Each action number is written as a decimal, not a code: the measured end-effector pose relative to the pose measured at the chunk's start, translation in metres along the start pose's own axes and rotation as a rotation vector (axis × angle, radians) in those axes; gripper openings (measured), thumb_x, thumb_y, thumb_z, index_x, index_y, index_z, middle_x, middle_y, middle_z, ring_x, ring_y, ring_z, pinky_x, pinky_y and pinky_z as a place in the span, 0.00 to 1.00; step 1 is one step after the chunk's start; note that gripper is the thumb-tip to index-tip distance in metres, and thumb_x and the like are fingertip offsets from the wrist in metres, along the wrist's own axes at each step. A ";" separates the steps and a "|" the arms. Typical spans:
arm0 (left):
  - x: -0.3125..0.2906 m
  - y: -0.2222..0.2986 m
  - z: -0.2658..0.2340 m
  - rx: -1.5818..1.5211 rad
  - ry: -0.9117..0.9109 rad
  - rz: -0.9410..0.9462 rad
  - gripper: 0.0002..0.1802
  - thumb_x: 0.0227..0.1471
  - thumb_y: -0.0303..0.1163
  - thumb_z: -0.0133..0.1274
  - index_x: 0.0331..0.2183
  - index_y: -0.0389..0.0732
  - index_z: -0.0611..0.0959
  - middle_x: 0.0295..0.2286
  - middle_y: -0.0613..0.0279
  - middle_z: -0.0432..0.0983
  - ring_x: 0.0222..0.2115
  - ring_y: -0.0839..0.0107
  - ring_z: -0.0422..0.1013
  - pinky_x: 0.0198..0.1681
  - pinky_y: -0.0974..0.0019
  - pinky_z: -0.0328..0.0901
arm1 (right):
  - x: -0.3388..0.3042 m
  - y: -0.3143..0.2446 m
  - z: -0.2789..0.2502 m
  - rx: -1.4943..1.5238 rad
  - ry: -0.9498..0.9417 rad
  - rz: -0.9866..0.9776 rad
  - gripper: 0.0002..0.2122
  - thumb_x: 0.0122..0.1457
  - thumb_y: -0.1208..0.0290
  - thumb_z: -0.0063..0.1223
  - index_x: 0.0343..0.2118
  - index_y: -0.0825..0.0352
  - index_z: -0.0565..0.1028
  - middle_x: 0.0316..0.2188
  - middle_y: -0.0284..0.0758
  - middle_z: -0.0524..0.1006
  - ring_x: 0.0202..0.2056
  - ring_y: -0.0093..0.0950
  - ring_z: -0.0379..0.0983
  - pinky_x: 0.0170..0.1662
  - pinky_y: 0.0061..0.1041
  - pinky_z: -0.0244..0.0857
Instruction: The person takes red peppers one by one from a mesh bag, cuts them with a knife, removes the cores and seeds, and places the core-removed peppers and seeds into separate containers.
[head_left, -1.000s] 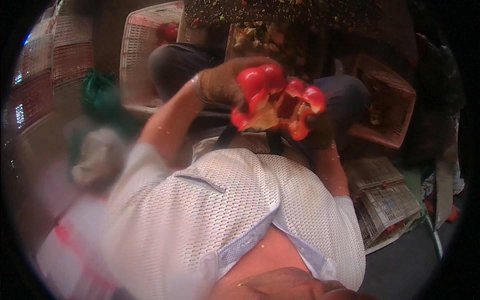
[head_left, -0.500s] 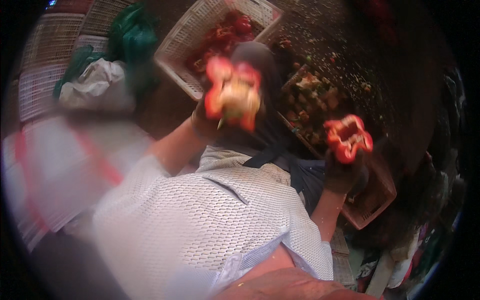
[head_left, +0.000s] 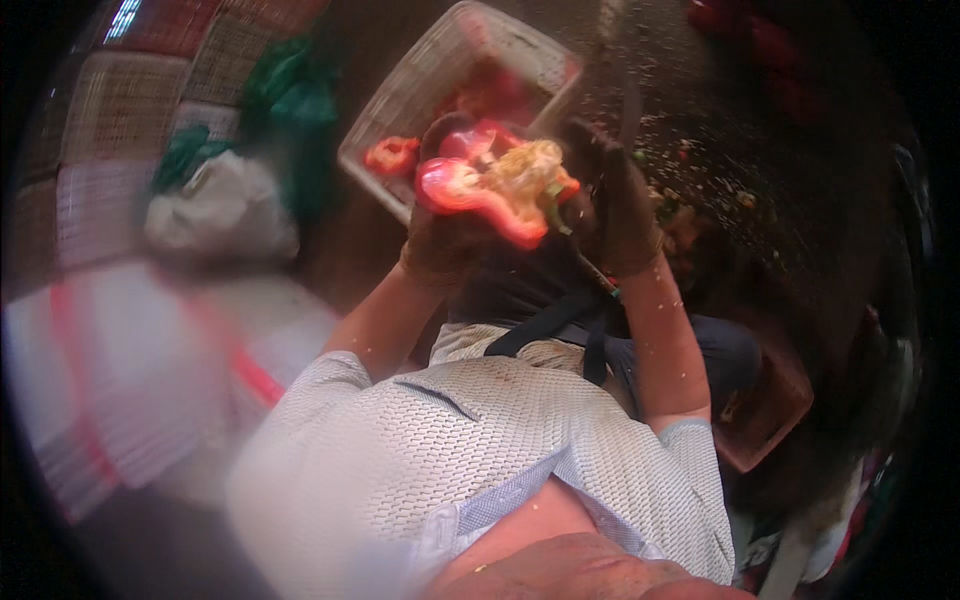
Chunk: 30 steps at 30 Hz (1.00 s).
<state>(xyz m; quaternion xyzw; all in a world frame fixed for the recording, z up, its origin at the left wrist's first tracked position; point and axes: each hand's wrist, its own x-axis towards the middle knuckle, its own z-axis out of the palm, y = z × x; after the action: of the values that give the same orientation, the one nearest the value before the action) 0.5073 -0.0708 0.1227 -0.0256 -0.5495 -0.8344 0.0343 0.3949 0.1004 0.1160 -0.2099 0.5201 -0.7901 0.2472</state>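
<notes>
A halved red bell pepper (head_left: pixel 455 188), with its pale seed core and green stem showing, is held in my gloved left hand (head_left: pixel 440 235). My gloved right hand (head_left: pixel 615 205) is close beside the core, its fingers curled. From that fist a long, blurred grey blade, seemingly a knife (head_left: pixel 631 95), points away from me; its handle is hidden. Another red pepper piece (head_left: pixel 392 155) appears at the near-left rim of the pale crate (head_left: pixel 365 135), just left of my left hand. Whether it rests there is unclear.
More red pepper pieces (head_left: pixel 490 90) lie in the crate ahead. Scattered pale seeds (head_left: pixel 720 150) cover the dark ground at right. A reddish crate (head_left: pixel 765 420) is by my right knee. Stacked baskets (head_left: pixel 120 110), a green bag (head_left: pixel 290 90) and a white sack (head_left: pixel 220 210) stand at left.
My right hand has moved left and up to the pepper in my left hand and no longer holds its pepper half. A pepper piece now shows by the crate rim. The left-hand pepper has turned.
</notes>
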 end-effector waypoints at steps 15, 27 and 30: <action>0.047 0.014 0.102 1.300 -0.329 0.274 0.39 0.43 0.47 0.67 0.53 0.44 0.71 0.44 0.47 0.73 0.35 0.53 0.77 0.34 0.59 0.73 | -0.099 0.014 -0.060 -0.617 0.512 -0.232 0.24 0.62 0.56 0.57 0.52 0.71 0.70 0.41 0.35 0.78 0.40 0.25 0.78 0.41 0.23 0.74; 0.073 -0.087 0.091 1.424 -0.624 -0.245 0.34 0.42 0.48 0.66 0.45 0.36 0.75 0.39 0.44 0.79 0.41 0.49 0.76 0.44 0.54 0.71 | -0.109 0.037 -0.045 -0.292 0.789 -0.061 0.16 0.63 0.60 0.55 0.43 0.69 0.78 0.35 0.35 0.80 0.35 0.24 0.74 0.41 0.25 0.69; 0.070 -0.098 0.107 1.290 -0.613 -0.342 0.32 0.43 0.44 0.68 0.45 0.36 0.76 0.38 0.47 0.80 0.40 0.54 0.78 0.43 0.57 0.72 | -0.131 0.048 -0.071 -0.413 0.837 0.086 0.18 0.62 0.57 0.57 0.44 0.69 0.78 0.34 0.36 0.80 0.34 0.24 0.75 0.39 0.25 0.69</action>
<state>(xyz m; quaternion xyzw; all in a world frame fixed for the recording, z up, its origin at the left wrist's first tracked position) 0.4295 0.0645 0.0806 -0.1464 -0.9125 -0.2944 -0.2434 0.4649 0.2152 0.0356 0.1039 0.7297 -0.6759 0.0019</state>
